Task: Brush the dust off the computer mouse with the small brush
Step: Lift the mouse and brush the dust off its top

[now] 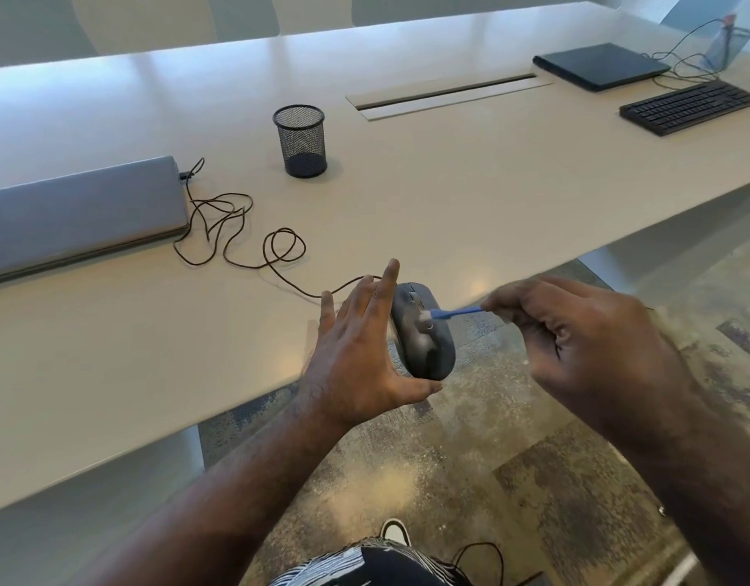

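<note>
Past the near edge of the long pale tabletop, upright dark grey corded computer mouse gripped by left hand, right hand pinching small blue-handled brush, white bristles on the mouse's top face, long axis pointing leftward across it

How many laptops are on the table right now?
2. A closed grey laptop lies at the table's left, cable plugged in; a closed dark laptop lies far right, beyond the keyboard. Others may sit outside the frame.

The left hand hides the mouse's far side; the silver laptop runs off the left edge.
</note>
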Available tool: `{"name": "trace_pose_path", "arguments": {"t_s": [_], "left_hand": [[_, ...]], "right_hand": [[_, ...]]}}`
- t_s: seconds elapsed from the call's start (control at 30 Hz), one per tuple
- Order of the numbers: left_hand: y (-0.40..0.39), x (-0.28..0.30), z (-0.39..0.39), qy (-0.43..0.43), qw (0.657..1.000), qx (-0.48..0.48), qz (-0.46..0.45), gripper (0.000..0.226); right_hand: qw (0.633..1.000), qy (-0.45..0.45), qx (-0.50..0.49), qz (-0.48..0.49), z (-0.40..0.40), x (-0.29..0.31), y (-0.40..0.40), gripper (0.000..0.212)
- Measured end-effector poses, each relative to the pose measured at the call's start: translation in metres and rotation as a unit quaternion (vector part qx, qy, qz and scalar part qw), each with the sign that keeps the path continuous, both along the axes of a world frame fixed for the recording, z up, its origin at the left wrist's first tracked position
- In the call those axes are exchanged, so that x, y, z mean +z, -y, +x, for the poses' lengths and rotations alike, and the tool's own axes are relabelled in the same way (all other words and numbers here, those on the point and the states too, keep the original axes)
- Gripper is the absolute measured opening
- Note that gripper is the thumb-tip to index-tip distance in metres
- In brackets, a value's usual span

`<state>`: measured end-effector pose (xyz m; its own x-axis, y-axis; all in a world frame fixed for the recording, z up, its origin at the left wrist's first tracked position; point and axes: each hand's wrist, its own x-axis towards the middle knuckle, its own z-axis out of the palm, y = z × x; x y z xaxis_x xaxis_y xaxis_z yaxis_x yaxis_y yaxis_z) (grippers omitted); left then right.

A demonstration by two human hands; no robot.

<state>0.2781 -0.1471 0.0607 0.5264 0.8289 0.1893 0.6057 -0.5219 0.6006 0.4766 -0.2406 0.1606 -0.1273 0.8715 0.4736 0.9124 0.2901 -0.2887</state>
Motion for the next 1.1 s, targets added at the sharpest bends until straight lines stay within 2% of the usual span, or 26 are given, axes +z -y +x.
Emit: {"name": "trace_pose_path", "arguments": {"t_s": [0.17, 0.37, 0.47, 0.67, 0.87, 1.1], "left_hand": [[0.000, 0.002, -0.001, -0.003, 1.000, 0.004, -0.002, 0.139], [0.005, 0.004, 0.001, -0.012, 1.000, -0.010, 0.008, 0.141], [0.006, 0.006, 0.004, -0.009, 1.000, -0.012, 0.010, 0.142], [0.004, 0.003, -0.001, -0.011, 1.000, -0.002, 0.007, 0.142], [0.007, 0.005, 0.003, -0.002, 1.000, -0.008, 0.004, 0.145], [0.006, 0.007, 0.000, -0.006, 1.000, -0.008, -0.003, 0.146]], "right_hand": [[0.997, 0.009, 0.009, -0.070, -0.005, 0.000, 0.000, 0.028], [1.000, 0.001, 0.004, -0.019, -0.009, 0.003, -0.006, 0.030], [0.998, 0.033, -0.002, -0.052, -0.017, 0.003, -0.009, 0.034], [0.992, 0.054, 0.054, -0.099, -0.016, 0.014, -0.002, 0.033], [0.998, 0.034, 0.022, -0.041, -0.014, 0.013, -0.009, 0.030], [0.989, 0.078, 0.039, -0.116, -0.015, 0.014, -0.007, 0.033]]}}
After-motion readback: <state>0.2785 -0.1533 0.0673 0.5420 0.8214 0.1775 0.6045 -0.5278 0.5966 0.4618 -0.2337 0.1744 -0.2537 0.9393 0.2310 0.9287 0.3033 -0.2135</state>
